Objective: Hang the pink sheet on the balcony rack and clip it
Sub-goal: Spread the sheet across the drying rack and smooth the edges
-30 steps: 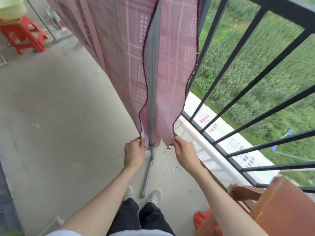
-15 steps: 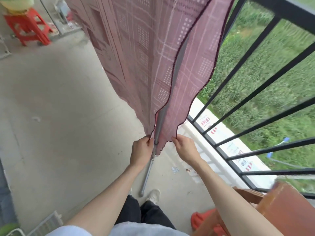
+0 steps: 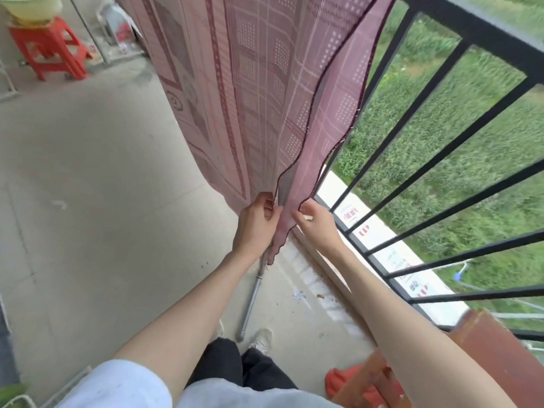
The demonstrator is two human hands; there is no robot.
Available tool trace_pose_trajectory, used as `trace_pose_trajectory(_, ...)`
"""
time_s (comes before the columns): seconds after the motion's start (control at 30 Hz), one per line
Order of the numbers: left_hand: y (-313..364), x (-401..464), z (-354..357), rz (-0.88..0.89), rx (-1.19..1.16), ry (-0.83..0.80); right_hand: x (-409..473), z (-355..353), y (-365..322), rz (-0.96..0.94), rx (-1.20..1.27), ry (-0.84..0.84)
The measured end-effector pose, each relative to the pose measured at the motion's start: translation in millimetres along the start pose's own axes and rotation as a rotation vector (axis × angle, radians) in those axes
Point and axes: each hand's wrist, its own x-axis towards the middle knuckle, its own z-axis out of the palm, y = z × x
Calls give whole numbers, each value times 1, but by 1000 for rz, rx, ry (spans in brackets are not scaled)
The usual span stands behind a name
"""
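Grey concrete floor [image 3: 97, 178]; red stool [image 3: 50, 48] at upper left, metal rack pole [image 3: 250, 307] footed near bottom centre.

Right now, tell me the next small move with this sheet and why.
Probably draw the two lower corners level and pull down gently: the left hand and right hand each pinch an edge of the pink sheet, which hangs rippled, with no clip visible.

1 sheet [image 3: 265, 92], 2 hands (left [image 3: 255, 223], right [image 3: 316, 224]), 1 pole [image 3: 250, 304], 1 red stool [image 3: 50, 48], 2 shoes [image 3: 263, 338], 1 railing [image 3: 471, 33].
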Motion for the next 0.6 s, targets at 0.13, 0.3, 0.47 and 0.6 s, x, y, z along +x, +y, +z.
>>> trace_pose_trajectory(0.13, 18, 1, -10, 92, -38, 59, 0, -13, -25, -87, 90, 79)
trace_pose_trajectory(0.3, 43, 1, -23, 219, -89, 185, -8, -23, -44, -155, 92, 182)
trace_pose_trajectory(0.47, 73, 4, -38, 322, -83, 272, -13, -39, -66, -236, -7, 190)
trace_pose_trajectory(0.6, 78, 2, -44, 310, 62, 185, -25, -53, -64, -191, -75, 181)
